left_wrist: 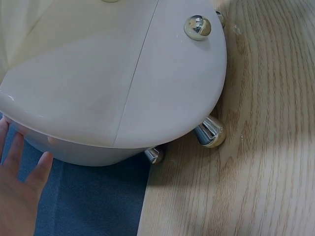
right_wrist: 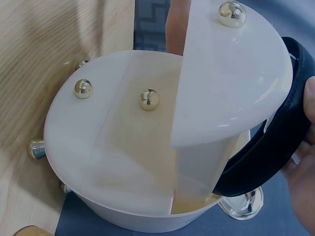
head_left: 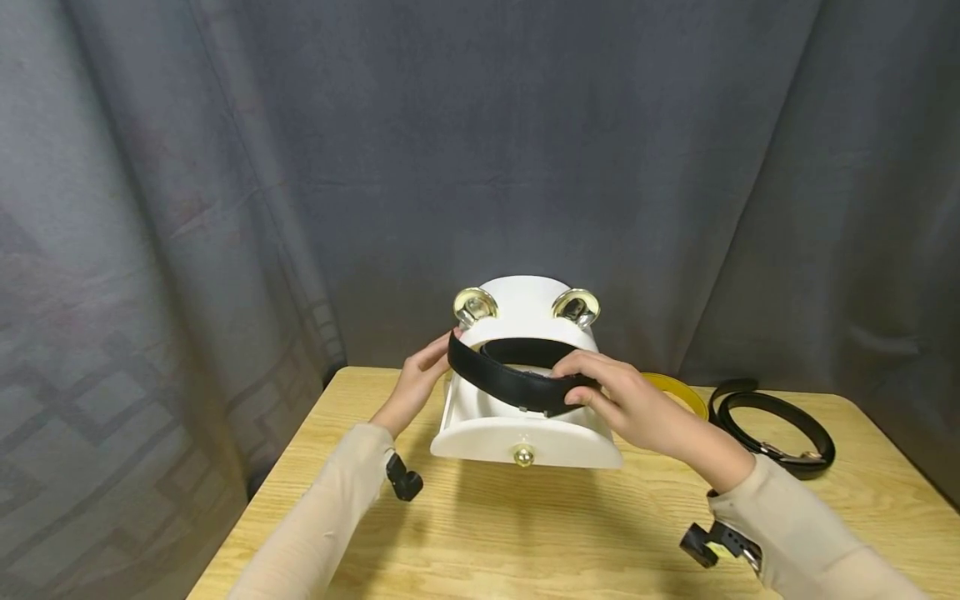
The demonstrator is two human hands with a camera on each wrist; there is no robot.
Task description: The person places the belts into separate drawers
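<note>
A white round box (head_left: 525, 437) with gold ball knobs stands at the middle of the wooden table (head_left: 525, 533). My right hand (head_left: 630, 400) grips a coiled black belt (head_left: 510, 379) at the box's opening. In the right wrist view a half lid of the box (right_wrist: 133, 162) is swung aside, and the belt (right_wrist: 266, 157) curves past its right edge in my right hand (right_wrist: 302, 162). My left hand (head_left: 412, 383) rests with straight fingers against the box's left side. The left wrist view shows those fingers (left_wrist: 19, 191) under the box's wall (left_wrist: 108, 78).
A second black belt (head_left: 776, 425) with a metal buckle lies coiled at the table's back right. A yellow round thing (head_left: 678, 392) sits behind my right hand. A grey curtain (head_left: 480, 167) hangs behind the table. The table's left edge runs close to my left arm.
</note>
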